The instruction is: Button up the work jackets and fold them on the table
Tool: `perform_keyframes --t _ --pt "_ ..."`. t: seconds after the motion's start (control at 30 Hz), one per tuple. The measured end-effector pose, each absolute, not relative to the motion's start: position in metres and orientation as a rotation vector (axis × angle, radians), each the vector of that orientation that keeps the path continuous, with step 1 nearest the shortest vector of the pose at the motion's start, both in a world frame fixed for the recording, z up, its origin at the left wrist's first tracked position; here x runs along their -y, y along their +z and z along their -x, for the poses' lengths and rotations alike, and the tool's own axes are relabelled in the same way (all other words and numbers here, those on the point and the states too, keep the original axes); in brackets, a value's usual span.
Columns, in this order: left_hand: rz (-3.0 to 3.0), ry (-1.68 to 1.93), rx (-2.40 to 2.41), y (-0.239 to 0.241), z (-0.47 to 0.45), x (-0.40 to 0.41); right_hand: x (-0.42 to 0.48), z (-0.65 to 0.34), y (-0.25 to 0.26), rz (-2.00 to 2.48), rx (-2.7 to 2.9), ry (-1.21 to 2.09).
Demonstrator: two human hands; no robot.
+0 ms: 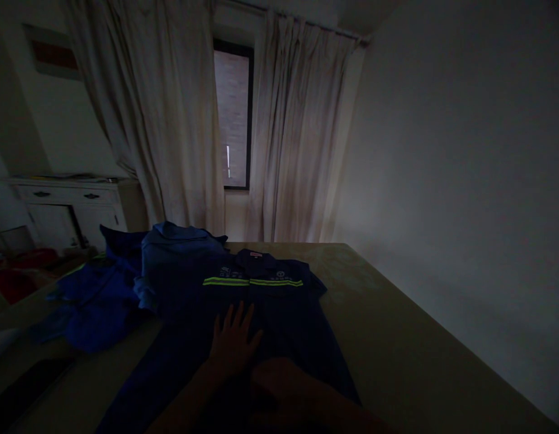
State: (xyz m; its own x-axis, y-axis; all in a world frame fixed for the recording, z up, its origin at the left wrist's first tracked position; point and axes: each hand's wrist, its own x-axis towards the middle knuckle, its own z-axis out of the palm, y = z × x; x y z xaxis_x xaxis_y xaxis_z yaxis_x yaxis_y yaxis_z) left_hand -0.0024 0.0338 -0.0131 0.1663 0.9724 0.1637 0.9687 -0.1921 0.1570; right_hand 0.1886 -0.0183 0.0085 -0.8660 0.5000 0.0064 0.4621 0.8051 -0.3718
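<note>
A dark blue work jacket (279, 313) lies front up before me, with its collar at the far end. A yellow-green stripe crosses its chest below small printed logos, and a label shows inside the collar. My left hand (234, 343) rests flat on the cloth below the stripe, palm down and fingers spread. Close to its right, my right hand (279, 380) is curled over the lower part of the jacket. Its fingertips are hidden in deep shadow, so whatever they may hold cannot be made out. The jacket's near end is lost in the dark.
Left of the jacket are heaped blue clothes (102, 295) and a lighter blue garment (180, 238). A dark flat object (30, 386) lies at the table's (397, 337) near left. A white cabinet (75, 208), curtains (301, 132) and a wall (464, 181) surround the table.
</note>
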Motion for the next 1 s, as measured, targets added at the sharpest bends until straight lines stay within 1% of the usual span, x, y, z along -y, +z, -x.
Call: perform_keyframes --t 0.07,0.13,0.33,0.4,0.5,0.73,0.8,0.9,1.0 --pt "-2.389 0.377 -1.974 -0.025 0.0 -0.051 0.007 -0.196 0.0 0.724 2.84 0.444" --pt "-2.413 0.395 -1.94 -0.025 -0.002 -0.07 -0.011 -0.202 0.0 0.729 2.823 0.396" --pt "-2.407 0.577 -1.888 0.009 -0.011 -0.107 -0.064 -0.2 0.022 0.957 2.812 0.321" --pt "-2.419 0.615 -1.873 0.015 -0.011 -0.104 -0.063 -0.196 0.023 1.079 2.796 0.322" --pt "-2.404 0.616 -1.868 0.011 -0.004 -0.084 -0.048 -0.192 0.017 1.175 2.697 0.328" --pt "-2.306 0.627 -1.696 -0.013 0.015 -0.032 -0.031 -0.192 0.011 1.13 2.562 0.48" --pt "-2.259 0.61 -1.675 -0.012 0.015 -0.03 -0.03 -0.19 0.011 1.117 2.586 0.435" --pt "-2.162 0.606 -1.612 -0.007 0.014 -0.033 -0.028 -0.185 0.01 1.103 2.646 0.283" --pt "-2.054 0.692 -1.497 -0.003 0.013 -0.034 -0.027 -0.182 0.008 1.098 2.661 0.227"
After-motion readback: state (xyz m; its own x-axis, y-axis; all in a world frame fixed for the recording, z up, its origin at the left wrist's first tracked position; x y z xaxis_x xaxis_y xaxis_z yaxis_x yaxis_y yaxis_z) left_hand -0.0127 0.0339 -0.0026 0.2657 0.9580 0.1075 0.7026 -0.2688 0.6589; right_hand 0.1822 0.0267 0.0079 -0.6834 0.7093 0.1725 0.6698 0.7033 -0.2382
